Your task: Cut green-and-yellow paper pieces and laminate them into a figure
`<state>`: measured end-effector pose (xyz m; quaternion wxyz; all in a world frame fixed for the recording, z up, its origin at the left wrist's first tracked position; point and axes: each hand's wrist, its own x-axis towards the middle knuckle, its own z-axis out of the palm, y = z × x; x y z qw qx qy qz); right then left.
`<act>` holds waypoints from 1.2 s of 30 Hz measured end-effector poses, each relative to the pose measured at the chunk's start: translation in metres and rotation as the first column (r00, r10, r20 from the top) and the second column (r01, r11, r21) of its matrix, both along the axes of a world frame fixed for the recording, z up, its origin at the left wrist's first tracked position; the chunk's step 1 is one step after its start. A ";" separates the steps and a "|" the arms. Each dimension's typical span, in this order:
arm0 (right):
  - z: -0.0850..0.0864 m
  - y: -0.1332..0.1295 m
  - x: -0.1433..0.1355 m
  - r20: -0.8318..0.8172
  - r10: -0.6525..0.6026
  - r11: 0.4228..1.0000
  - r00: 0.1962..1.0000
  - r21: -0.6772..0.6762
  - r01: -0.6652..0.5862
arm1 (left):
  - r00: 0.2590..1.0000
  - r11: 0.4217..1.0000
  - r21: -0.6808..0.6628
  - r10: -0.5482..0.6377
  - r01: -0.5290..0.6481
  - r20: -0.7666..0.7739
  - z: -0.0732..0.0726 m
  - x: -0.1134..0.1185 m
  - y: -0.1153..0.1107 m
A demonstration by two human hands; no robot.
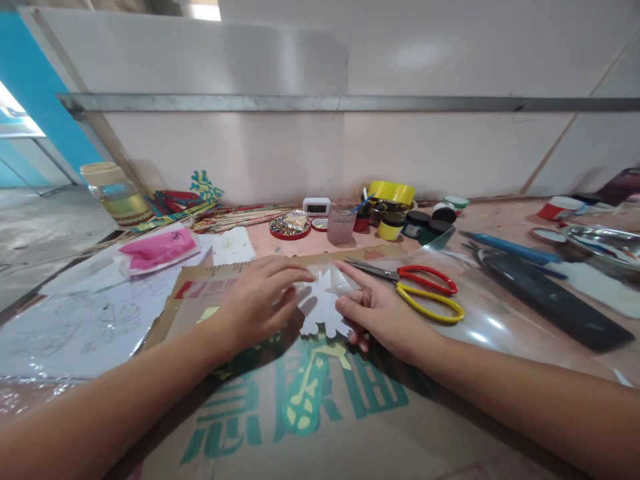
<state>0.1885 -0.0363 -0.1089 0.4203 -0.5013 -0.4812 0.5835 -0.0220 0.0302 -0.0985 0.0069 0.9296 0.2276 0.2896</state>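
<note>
A white paper cutout (320, 308) with a scalloped lower edge is between my hands, above a cardboard sheet (260, 443). My right hand (373, 303) pinches its right side between thumb and curled fingers, the index finger stretched along the top. My left hand (265, 297) is at its left, fingers bent and apart from the thumb, fingertips close to the paper's upper edge. Below the cutout, a green and yellow patterned paper piece (304, 393) lies on the cardboard. Scissors (425, 283) with one red and one yellow handle lie just right of my right hand.
Paint jars (390, 227), a cup of cloudy water (341, 225) and a bead dish (290, 227) stand along the wall. At left are a pink packet (159, 249), sketch sheets (75, 327) and a jar (117, 197). A dark long object (555, 297) lies at right.
</note>
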 end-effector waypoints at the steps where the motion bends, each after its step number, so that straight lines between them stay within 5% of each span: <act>1: 0.001 0.000 0.000 0.012 -0.002 1.000 1.000 0.010 0.002 | 0.998 0.997 -0.050 -0.059 0.057 -0.033 0.001 0.002 -0.004; 5: -0.003 0.000 0.002 0.127 -0.004 0.993 0.992 0.114 -0.011 | 0.953 0.934 -0.306 -0.247 0.185 -0.175 0.003 0.006 -0.011; 9: -0.009 0.000 0.006 0.261 -0.040 0.967 0.965 0.255 -0.029 | 0.954 0.905 -0.399 -0.237 0.147 -0.186 0.003 0.007 -0.009; 15: -0.009 0.001 0.010 0.099 0.024 0.999 0.995 0.039 -0.028 | 0.938 0.904 -0.350 -0.312 0.245 -0.149 -0.003 0.012 -0.013; 20: -0.010 -0.001 0.009 -0.279 0.005 1.000 0.960 -0.025 -0.013 | 0.977 0.951 -0.251 -0.202 0.180 -0.064 -0.006 0.011 -0.013; 23: -0.010 -0.001 0.006 -0.367 0.035 0.999 0.929 -0.023 -0.047 | 0.985 0.966 -0.193 -0.169 0.170 0.018 -0.008 0.009 -0.010; 28: -0.012 -0.006 -0.002 -0.203 0.197 0.979 0.959 0.084 -0.183 | 0.984 0.935 -0.347 -0.016 0.077 0.176 -0.008 0.010 -0.012; 36: -0.015 -0.015 -0.002 -0.036 -0.017 0.893 0.999 0.448 0.031 | 0.985 0.783 -0.610 -0.012 0.117 0.173 -0.002 0.018 -0.028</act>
